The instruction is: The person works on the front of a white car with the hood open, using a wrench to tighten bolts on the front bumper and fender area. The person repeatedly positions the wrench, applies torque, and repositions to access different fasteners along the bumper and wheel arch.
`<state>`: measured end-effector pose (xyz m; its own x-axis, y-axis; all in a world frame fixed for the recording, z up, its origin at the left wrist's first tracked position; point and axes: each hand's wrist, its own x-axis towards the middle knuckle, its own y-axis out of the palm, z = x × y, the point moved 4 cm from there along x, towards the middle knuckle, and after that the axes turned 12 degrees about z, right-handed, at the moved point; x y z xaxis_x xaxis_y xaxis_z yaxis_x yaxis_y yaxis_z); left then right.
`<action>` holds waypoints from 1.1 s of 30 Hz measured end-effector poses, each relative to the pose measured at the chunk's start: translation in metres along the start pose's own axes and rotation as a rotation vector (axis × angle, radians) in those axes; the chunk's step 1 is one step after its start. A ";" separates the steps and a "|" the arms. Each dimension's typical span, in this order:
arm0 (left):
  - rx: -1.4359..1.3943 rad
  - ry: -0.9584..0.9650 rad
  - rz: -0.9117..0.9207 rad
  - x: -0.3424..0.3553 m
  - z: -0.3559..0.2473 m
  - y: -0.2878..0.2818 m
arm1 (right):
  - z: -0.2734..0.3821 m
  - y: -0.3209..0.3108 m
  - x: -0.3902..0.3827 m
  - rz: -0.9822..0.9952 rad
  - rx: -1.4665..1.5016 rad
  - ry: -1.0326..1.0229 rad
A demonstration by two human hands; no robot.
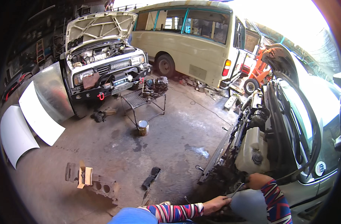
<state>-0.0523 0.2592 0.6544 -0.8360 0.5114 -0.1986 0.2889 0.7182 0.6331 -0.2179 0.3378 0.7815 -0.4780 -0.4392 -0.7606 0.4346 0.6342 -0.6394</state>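
Note:
At the lower right, my hands work at the front corner of a light-coloured car (pixel 320 194) whose engine bay is exposed. My left hand (pixel 217 204) is closed on one end of a slim, shiny metal tool (pixel 236 189), which looks like a wrench. The tool slants up to the right, toward my right hand (pixel 258 181). My right hand's fingers are bent in against dark parts beside the fender; what they grip is hidden. Just beyond my hands sits a whitish plastic reservoir (pixel 249 149) with a black cap (pixel 256 157).
An engine block (pixel 107 186) with an open carton (pixel 85 176) lies at lower left, near a black part (pixel 151 178). A metal stand (pixel 135 100) holds greasy parts, a can (pixel 143 127) beside it. Behind are a white vehicle (pixel 103 61), hood raised, and a cream bus (pixel 193 46).

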 end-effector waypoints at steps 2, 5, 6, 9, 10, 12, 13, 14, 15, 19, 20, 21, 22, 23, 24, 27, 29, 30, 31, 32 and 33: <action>-0.204 -0.037 0.118 -0.001 0.003 0.007 | 0.001 -0.001 -0.003 -0.012 0.039 0.015; -0.308 -0.039 0.192 0.000 0.006 0.005 | 0.005 -0.004 -0.008 -0.002 0.056 0.015; -0.237 -0.049 0.165 0.002 0.008 -0.002 | 0.006 -0.005 -0.009 -0.020 0.066 0.029; 0.323 0.128 0.001 0.013 0.004 -0.028 | 0.007 -0.007 -0.013 -0.031 0.110 0.035; 0.504 0.227 -0.031 0.016 0.001 -0.038 | 0.007 -0.007 -0.012 -0.015 0.094 0.048; 0.833 0.277 -0.150 0.027 -0.002 -0.055 | 0.006 -0.006 -0.010 0.019 0.056 0.064; 0.883 0.312 -0.169 0.033 -0.002 -0.062 | 0.004 -0.005 -0.008 0.019 0.078 0.093; 0.935 0.288 -0.202 0.040 -0.003 -0.070 | 0.003 -0.005 -0.006 0.020 0.091 0.111; 0.993 0.283 -0.247 0.045 -0.004 -0.076 | 0.002 -0.004 -0.004 0.021 0.103 0.128; 0.966 0.350 -0.187 0.059 -0.010 -0.084 | 0.005 -0.005 -0.001 -0.029 0.029 0.104; 0.961 0.308 -0.178 0.060 -0.011 -0.084 | 0.005 -0.005 -0.002 -0.038 0.030 0.095; 0.936 0.299 -0.164 0.060 -0.011 -0.084 | 0.006 -0.006 -0.003 -0.046 0.033 0.086; 0.911 0.290 -0.148 0.059 -0.011 -0.083 | 0.007 -0.006 -0.005 -0.044 0.008 0.097; 0.890 0.290 -0.137 0.057 -0.010 -0.082 | 0.008 -0.008 -0.005 -0.057 0.022 0.091; 0.904 0.291 -0.138 0.054 -0.010 -0.080 | 0.009 -0.008 -0.006 -0.061 0.028 0.098; 0.914 0.316 -0.137 0.047 -0.008 -0.075 | 0.010 -0.008 -0.006 -0.064 0.006 0.106; 0.890 0.316 -0.070 0.045 -0.005 -0.072 | 0.010 -0.007 -0.005 -0.066 -0.003 0.109; 0.869 0.299 -0.070 0.045 -0.004 -0.072 | 0.010 -0.007 -0.005 -0.068 0.001 0.111; 0.869 0.277 -0.055 0.046 -0.003 -0.072 | 0.009 -0.007 -0.005 -0.063 -0.001 0.129; 0.883 0.271 -0.054 0.047 -0.003 -0.073 | 0.010 -0.007 -0.006 -0.087 0.014 0.106; 0.850 0.288 -0.066 0.047 -0.004 -0.074 | 0.010 -0.008 -0.007 -0.104 0.022 0.098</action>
<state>-0.1152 0.2284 0.6013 -0.9147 0.4007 0.0528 0.3881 0.9072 -0.1627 -0.2104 0.3296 0.7903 -0.5928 -0.4372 -0.6763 0.3950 0.5740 -0.7173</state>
